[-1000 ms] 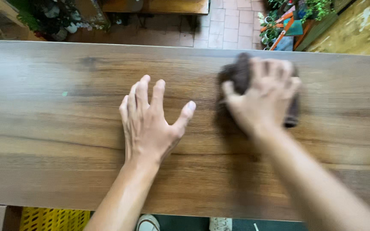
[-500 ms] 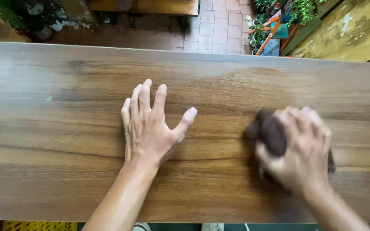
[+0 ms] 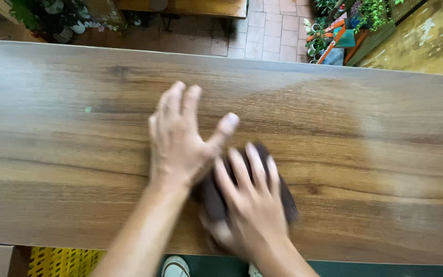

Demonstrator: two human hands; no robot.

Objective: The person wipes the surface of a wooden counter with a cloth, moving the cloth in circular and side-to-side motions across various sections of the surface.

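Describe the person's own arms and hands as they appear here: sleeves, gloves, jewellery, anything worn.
Both forearms are bare as far as the picture shows; no sleeve edge comes into view. The left hand and the right hand wear no gloves. No ring, watch or bracelet shows on either, though the right hand is blurred by motion, so small details there cannot be told.
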